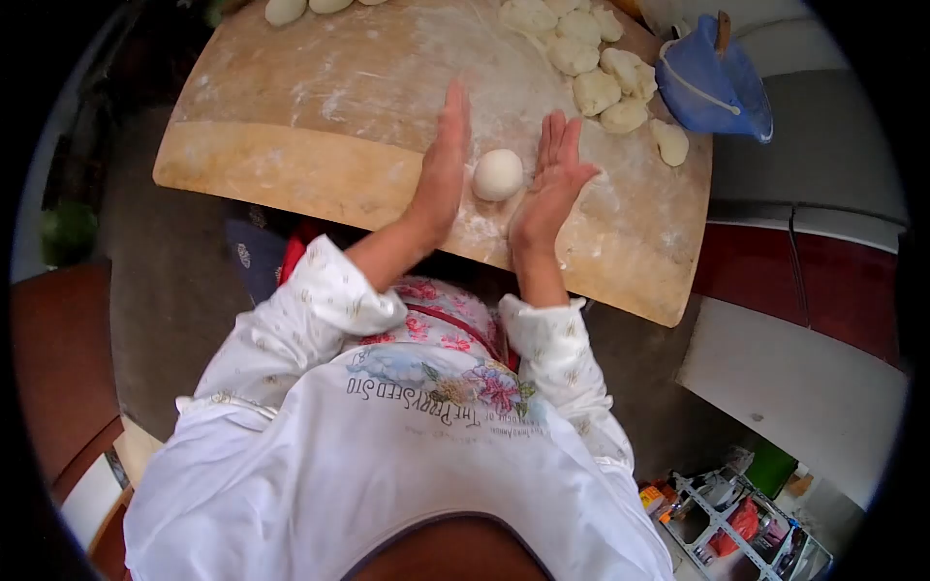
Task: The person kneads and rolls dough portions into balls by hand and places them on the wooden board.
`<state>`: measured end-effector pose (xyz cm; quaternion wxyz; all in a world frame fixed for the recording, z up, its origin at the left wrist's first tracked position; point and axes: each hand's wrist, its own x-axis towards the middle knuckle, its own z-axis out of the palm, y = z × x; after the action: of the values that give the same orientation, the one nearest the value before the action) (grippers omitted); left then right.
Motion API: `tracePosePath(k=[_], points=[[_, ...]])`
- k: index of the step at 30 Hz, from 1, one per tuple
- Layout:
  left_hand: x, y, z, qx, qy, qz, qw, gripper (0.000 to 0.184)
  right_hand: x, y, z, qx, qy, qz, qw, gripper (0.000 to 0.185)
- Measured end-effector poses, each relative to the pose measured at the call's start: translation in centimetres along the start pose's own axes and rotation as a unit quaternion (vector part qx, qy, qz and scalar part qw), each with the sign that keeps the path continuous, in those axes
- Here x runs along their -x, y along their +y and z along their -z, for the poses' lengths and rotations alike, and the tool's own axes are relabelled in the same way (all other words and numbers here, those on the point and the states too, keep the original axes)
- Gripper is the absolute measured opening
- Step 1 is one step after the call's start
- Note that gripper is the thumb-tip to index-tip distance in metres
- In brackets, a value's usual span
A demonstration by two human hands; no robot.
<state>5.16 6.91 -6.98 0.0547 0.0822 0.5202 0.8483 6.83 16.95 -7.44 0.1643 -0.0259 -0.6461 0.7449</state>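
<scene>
A smooth, round white dough ball [498,175] sits on the floured wooden board [291,155], between my two hands. My left hand [445,165] stands on edge to the left of the ball, fingers stretched forward, with a narrow gap to the dough. To the right, my right hand [551,184] is also held out flat, its thumb spread outward and its palm side close to the ball; whether it touches the dough I cannot tell. Neither hand grips anything. Several rough dough pieces [596,91] lie at the board's far right, beyond my right hand.
Several smooth dough balls [285,11] rest at the far left edge. A blue plastic basin [712,82] with a wooden handle in it stands against the board's right side. A rack of small goods [741,523] is on the floor at lower right.
</scene>
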Motion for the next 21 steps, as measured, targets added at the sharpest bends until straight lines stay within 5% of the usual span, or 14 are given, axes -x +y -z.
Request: tracePosePath(k=[10, 13, 15, 18, 21], points=[[-2.1, 0.7, 0.0, 0.059, -0.053, 0.034, 0.996, 0.069, 2.2, 0.4, -0.7, -0.022, -0.003, -0.006, 1.000, 0.082], [-0.2, 1.2, 1.5, -0.277, -0.132, -0.010, 0.952, 0.078, 1.0, 0.5, 2.8, 0.077, 0.049, 0.081, 0.993, 0.075], [0.5, 1.3, 2.0, -0.443, -0.184, -0.195, 0.855, 0.085, 0.3, -0.5, 5.0, 0.090, 0.112, 0.057, 0.988, 0.071], [0.1, 1.7, 2.0, -0.443, -0.214, -0.073, 0.867, 0.078, 1.0, -1.0, 7.1, 0.173, 0.100, 0.045, 0.979, 0.061], [-1.8, 1.8, 3.6, -0.440, -0.089, -0.123, 0.885, 0.068, 1.8, 0.7, 8.6, 0.247, 0.090, 0.040, 0.964, 0.046]])
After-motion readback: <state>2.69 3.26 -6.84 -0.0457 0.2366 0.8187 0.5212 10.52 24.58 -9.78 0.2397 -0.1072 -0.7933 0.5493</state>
